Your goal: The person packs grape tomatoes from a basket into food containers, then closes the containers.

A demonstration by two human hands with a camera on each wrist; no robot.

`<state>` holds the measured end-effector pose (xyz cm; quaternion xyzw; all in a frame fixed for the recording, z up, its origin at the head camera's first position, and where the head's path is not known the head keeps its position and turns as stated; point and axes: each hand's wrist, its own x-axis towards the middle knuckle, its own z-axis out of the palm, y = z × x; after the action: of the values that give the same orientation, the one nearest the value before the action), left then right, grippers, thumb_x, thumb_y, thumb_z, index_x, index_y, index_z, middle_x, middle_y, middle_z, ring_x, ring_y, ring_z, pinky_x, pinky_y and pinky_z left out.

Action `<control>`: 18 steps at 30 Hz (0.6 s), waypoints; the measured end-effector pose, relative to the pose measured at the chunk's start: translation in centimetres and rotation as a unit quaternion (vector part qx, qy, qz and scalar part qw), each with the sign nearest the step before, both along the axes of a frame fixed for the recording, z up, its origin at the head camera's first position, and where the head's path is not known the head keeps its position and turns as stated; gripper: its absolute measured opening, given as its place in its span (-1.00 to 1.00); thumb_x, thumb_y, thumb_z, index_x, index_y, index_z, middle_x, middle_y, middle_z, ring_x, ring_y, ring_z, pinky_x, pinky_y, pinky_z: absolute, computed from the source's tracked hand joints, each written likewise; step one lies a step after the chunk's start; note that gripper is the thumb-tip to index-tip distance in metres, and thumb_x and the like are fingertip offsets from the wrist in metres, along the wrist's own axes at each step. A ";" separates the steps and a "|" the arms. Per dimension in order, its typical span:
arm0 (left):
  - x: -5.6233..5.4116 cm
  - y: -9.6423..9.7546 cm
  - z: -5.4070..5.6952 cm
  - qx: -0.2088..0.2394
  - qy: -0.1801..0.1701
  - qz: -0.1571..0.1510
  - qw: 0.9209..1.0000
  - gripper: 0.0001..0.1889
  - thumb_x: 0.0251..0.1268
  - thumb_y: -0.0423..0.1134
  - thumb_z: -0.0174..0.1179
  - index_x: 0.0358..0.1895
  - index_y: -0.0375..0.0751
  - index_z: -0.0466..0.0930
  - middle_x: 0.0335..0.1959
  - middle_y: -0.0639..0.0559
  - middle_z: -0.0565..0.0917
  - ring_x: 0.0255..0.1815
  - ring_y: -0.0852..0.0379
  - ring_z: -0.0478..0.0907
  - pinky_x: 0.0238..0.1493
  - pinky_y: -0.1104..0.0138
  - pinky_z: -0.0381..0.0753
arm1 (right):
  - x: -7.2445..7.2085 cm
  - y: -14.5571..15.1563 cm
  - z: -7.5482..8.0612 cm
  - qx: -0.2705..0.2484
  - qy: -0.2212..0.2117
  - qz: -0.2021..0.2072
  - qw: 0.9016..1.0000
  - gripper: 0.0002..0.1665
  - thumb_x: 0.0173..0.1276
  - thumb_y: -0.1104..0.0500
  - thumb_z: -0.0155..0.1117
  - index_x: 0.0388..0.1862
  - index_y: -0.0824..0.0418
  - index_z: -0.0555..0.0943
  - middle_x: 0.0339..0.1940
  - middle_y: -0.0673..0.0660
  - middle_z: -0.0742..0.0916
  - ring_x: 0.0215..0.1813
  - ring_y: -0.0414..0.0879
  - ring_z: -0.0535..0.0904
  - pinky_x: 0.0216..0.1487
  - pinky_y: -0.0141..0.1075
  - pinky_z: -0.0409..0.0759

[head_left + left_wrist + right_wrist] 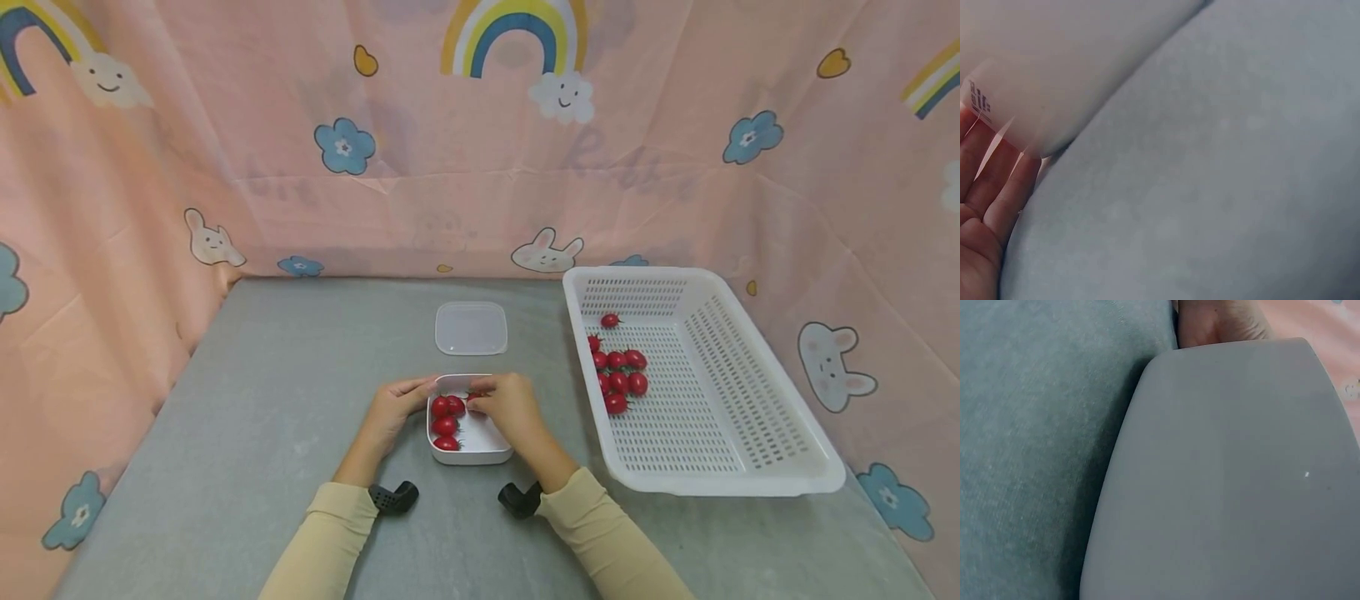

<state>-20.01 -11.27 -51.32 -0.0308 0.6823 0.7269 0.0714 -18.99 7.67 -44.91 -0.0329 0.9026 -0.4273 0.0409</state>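
A small white box [472,457] stands on the table in the head view, with several red cherry tomatoes [445,426] along its left side. My left hand [392,408] rests its fingers against the box's left wall. In the left wrist view, those fingers [1013,187] lie nearly straight along the wall. Reaching over the far right part of the box, my right hand [512,408] pinches a cherry tomato [472,397], mostly hidden by the fingers. The right wrist view is filled by the box's outer wall [1210,469].
A translucent lid [471,328] lies flat behind the box. To the right stands a large white slotted basket [675,450], with several cherry tomatoes [617,382] gathered near its left wall. A pink printed curtain [420,217] hangs along the table's back edge.
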 end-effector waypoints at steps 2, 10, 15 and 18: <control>0.1 -0.1 0.0 -0.003 0.001 0.000 1.000 -0.65 0.35 -0.34 0.22 0.10 -0.55 0.60 0.05 -0.21 0.72 -0.16 0.40 0.67 -0.02 0.47 0.62 | -0.1 0.1 0.0 -0.014 -0.007 -0.005 1.000 -0.78 0.10 0.33 0.51 -0.23 0.33 0.79 -0.29 0.21 0.83 -0.28 -0.09 0.70 -0.20 -0.25 0.68; 0.3 -0.2 0.0 -0.013 -0.004 0.000 1.000 -0.66 0.33 -0.30 0.26 0.05 -0.50 0.65 -0.01 -0.10 0.76 -0.13 0.37 0.67 -0.01 0.44 0.62 | 0.3 1.5 3.9 -0.115 -0.014 -0.033 0.993 -0.73 0.23 0.23 0.45 -0.08 0.27 0.77 -0.09 0.21 0.81 0.09 0.05 0.70 0.08 -0.12 0.68; 0.3 -0.2 0.2 -0.014 -0.002 -0.002 1.000 -0.65 0.33 -0.29 0.25 0.07 -0.48 0.64 0.04 -0.15 0.74 -0.11 0.37 0.67 0.00 0.44 0.62 | 0.2 3.6 9.2 -0.147 -0.003 -0.038 0.988 -0.62 0.26 0.11 0.46 0.04 0.20 0.74 0.02 0.16 0.79 0.19 0.01 0.67 0.20 -0.04 0.62; 0.3 -0.2 0.3 -0.014 -0.003 -0.002 1.000 -0.65 0.33 -0.30 0.24 0.08 -0.49 0.64 0.04 -0.15 0.74 -0.12 0.38 0.67 0.00 0.44 0.62 | -0.4 5.1 11.2 -0.152 0.006 -0.047 0.987 -0.59 0.24 0.07 0.48 0.05 0.17 0.73 0.04 0.15 0.79 0.18 -0.03 0.66 0.22 -0.07 0.58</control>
<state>-19.72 -11.43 -51.06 -0.0321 0.6922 0.7172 0.0745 -19.36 12.74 -33.71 0.0011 0.8279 -0.5608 0.0098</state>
